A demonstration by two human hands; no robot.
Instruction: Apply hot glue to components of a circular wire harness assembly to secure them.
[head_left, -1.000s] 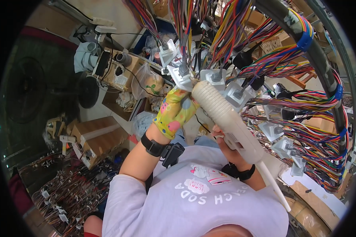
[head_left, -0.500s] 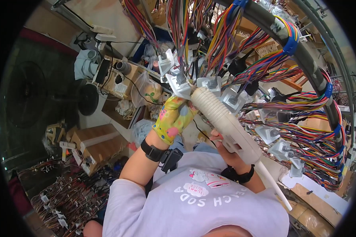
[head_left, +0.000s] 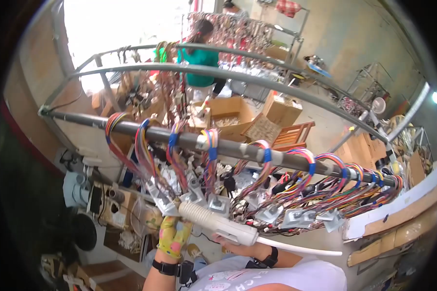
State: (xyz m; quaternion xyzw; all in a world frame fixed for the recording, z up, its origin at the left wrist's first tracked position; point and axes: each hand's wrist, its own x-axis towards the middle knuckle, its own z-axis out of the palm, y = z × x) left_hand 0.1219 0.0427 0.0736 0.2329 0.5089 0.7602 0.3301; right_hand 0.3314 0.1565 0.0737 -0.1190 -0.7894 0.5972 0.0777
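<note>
A cream-white glue gun (head_left: 243, 232) with a ribbed front and a long white glue stick (head_left: 301, 246) out of its back lies across the view before my body. My right hand (head_left: 235, 246) is closed round its handle, the fingers partly hidden under the body. In a yellow spotted glove, my left hand (head_left: 174, 237) grips the lower end of a white plastic connector housing (head_left: 161, 200), close to the gun's front end. Coloured wires run up from the housing. Another white housing (head_left: 193, 195) hangs just right of it.
A dark metal rail (head_left: 238, 149) crosses in front, with several wire bundles (head_left: 264, 167) looped over it. Beyond stand cardboard boxes (head_left: 230, 114), a wooden chair (head_left: 294, 136) and a person in green (head_left: 199, 63). A box (head_left: 124, 206) with gear sits to my left.
My view has tilted up, so the rail, the room and people beyond now show. Both hands and the glue gun appear lower and further left, the gun lying flatter; both grips look the same.
</note>
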